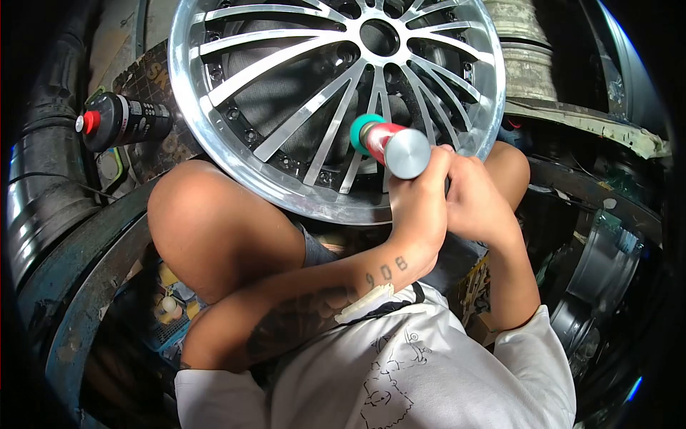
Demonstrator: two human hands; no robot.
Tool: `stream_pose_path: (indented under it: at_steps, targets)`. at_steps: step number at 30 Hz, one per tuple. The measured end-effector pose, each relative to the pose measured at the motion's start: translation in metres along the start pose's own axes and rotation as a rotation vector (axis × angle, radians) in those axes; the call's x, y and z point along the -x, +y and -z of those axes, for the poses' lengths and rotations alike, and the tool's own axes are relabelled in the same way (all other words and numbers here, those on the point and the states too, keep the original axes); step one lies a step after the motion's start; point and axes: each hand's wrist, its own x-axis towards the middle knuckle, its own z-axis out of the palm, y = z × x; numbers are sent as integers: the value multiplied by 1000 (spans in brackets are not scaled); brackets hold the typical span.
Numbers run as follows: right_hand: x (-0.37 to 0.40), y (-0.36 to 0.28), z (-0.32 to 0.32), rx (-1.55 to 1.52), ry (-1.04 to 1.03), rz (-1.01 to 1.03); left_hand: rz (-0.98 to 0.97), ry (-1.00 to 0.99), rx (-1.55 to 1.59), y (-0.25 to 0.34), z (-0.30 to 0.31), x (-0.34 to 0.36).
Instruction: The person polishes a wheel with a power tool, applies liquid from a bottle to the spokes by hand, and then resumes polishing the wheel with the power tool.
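A handheld polisher (408, 153) with a round silver cap, red body and green pad is over the lower spokes of a shiny alloy wheel (187, 136). My left hand (421, 196) is closed around it just behind the head, its fingers mostly hidden below. Pressed against it on the right, my right hand (477, 196) is closed too, and the rear of the polisher is hidden within the two hands. The green pad overlaps the spokes in this view. The wheel lies face up in front of my knees, its rim close to them.
A black bottle with a red cap (121, 121) lies left of the wheel on a dark patterned board. Another wheel barrel (604, 261) stands low on the right. Metal cylinders (525, 50) are stacked at upper right, and a blue basket (168, 329) holds small items at lower left.
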Motion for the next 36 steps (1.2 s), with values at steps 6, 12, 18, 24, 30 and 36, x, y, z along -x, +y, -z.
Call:
stream_pose_path:
  at_steps: [6,12,18,24,30,36]
  targets:
    - [11,-3,0,35,14,73,0,-9,4,4,1,-1]
    - [0,6,-2,37,57,118,6,-7,19,7,-1,-5]
    - [-2,5,-3,25,118,130,0,7,9,3,-2,-2]
    - [0,7,-3,-4,92,133,3,11,17,2,-1,-1]
    - [-4,-1,0,-10,59,44,6,16,14,1,-1,0]
    - [0,-2,-1,-20,78,47,13,19,18,3,-1,2]
